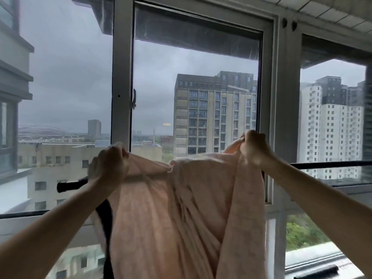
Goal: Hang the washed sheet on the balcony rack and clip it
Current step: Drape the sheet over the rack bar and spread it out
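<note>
A: The pink sheet is up at the middle of the frame, bunched and creased, hanging down in long folds to the bottom edge.

B: It's draped across the black rack bar, which runs left to right in front of the window; the bar's left end pokes out past the cloth.

A: The left hand has its fingers curled round the sheet's top edge on the left, gripping it just above the bar.

B: And the right hand sits higher, fingers pinching a gathered corner of the sheet on the right.

A: Beyond them is the grey window frame, far tower blocks and an overcast sky. A dark cloth hangs behind the sheet, low left.
</note>
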Tool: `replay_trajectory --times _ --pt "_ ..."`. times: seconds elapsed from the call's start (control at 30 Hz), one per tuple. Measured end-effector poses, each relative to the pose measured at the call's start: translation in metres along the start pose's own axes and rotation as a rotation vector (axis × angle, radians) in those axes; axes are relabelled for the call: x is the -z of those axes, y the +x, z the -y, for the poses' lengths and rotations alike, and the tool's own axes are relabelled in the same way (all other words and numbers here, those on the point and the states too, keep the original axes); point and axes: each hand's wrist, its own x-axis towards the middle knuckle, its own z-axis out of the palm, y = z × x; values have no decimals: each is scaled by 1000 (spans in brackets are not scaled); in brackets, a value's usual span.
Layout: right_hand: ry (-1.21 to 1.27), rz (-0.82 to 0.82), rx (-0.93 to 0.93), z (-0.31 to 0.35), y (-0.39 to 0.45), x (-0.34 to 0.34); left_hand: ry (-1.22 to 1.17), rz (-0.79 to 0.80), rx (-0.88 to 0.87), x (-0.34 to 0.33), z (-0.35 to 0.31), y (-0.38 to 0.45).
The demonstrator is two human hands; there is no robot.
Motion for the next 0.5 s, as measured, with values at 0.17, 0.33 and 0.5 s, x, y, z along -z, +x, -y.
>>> replay_trajectory --times 0.17,0.33,0.5 --pt "-104 423 237 -2 -22 -13 -125 301 -284 -5 -37 -14" --pt "-57 403 435 -5 -31 -25 -244 434 -347 -18 -61 -18" --pt "60 297 560 3 -39 -36 -251 399 -347 -26 -54 -18"
